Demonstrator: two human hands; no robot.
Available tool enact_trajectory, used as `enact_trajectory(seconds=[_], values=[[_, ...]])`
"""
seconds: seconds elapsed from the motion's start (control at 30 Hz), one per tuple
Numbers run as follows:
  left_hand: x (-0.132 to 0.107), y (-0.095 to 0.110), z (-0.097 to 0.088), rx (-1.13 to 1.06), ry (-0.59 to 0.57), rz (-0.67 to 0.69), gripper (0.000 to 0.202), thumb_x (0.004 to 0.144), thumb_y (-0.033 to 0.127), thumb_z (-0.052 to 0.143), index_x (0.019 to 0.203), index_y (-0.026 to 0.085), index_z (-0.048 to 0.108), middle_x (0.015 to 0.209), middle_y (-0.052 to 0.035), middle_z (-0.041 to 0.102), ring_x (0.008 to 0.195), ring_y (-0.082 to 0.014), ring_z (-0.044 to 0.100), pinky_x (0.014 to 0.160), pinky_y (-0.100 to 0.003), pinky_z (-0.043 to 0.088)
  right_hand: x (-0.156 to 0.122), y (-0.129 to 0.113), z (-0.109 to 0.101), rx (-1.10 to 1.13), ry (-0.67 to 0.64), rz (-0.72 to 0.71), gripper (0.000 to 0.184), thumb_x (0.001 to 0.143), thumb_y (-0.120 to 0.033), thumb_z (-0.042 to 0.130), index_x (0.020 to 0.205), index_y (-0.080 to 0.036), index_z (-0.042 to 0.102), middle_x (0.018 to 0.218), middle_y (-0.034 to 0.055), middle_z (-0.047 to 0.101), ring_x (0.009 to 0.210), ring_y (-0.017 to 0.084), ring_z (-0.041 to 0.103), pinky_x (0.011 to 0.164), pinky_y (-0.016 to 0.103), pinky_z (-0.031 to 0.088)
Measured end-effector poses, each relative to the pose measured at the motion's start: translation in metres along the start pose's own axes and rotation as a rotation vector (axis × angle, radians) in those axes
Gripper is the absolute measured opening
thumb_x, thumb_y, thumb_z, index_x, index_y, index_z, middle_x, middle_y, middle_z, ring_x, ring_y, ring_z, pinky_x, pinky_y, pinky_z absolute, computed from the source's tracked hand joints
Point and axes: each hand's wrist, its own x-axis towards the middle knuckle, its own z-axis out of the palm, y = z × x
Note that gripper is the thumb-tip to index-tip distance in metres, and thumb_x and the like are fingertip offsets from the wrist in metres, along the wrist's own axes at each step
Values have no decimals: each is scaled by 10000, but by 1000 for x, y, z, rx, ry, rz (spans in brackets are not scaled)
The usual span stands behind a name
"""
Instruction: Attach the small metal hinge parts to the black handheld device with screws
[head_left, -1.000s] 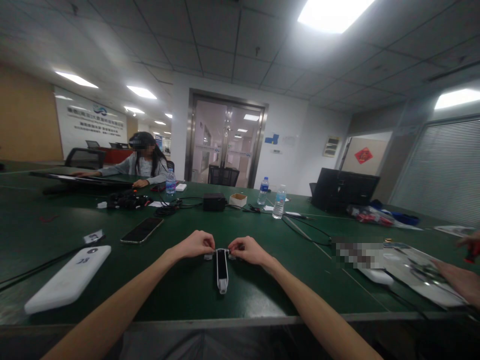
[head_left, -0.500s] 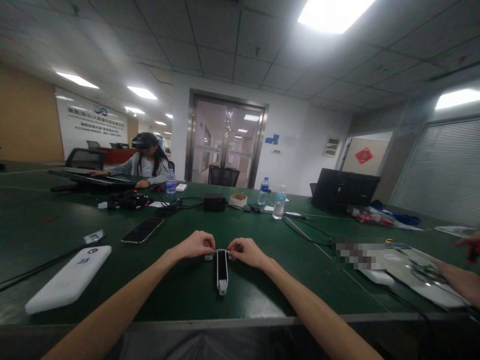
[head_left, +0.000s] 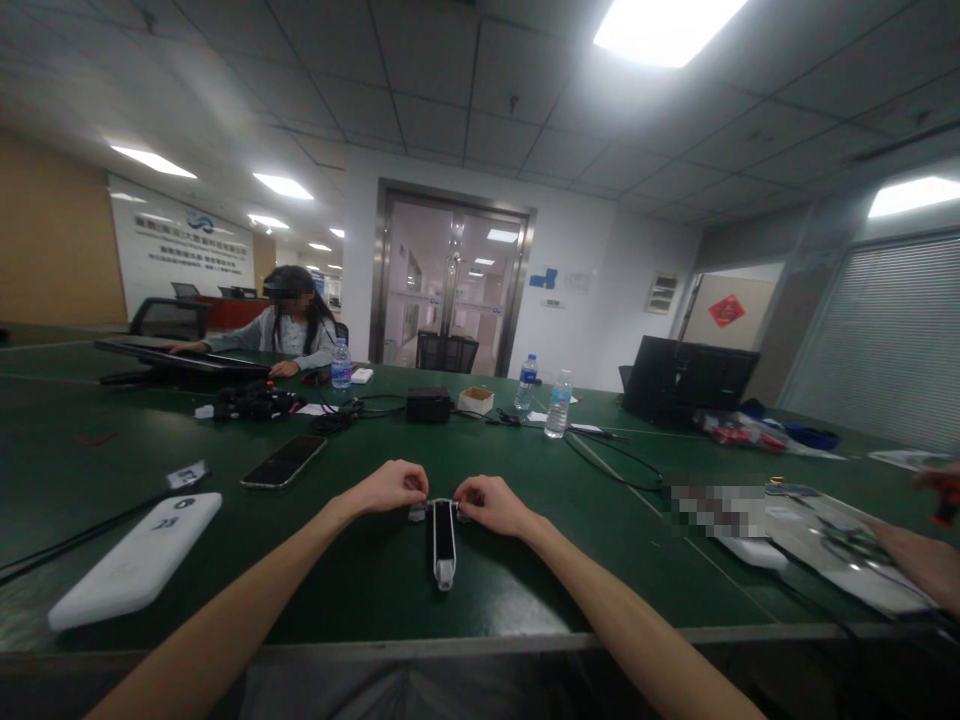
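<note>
Lying lengthwise on the green table is a slim, white-edged piece (head_left: 444,540) with a black top, tapering to a pale tip on my side. Small grey-white parts stick out left and right at its far end. My left hand (head_left: 394,487) is closed in a pinch by the left of that far end, at the left part (head_left: 418,513). On the opposite side my right hand (head_left: 491,503) pinches at the right part. My fingers partly hide what they grip, and its fine detail is too small to make out.
A white slab-like case (head_left: 139,560) and a phone (head_left: 285,462) lie left. Bottles (head_left: 558,405), a black box (head_left: 428,404), a small open box (head_left: 476,401) and cables stand beyond. A co-worker's hand (head_left: 919,560) is over a tray at right; another person sits across, left.
My left fingertips have shifted very slightly to the left. The white-edged piece and my right hand stay practically where they were.
</note>
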Motion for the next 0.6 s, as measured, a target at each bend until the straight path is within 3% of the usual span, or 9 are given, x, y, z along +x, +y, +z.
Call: enact_trajectory(seconds=[0.6], values=[[1,-1,0,-124,-35,-2,229,648,208,585,868,149,594,882,-29,673,814,-170,639,720,-255,500,0,-2,-1,-25,-22,-22,162,782,-168,557,901,-185,665,799,10,664,684,114,584,641,210,444]])
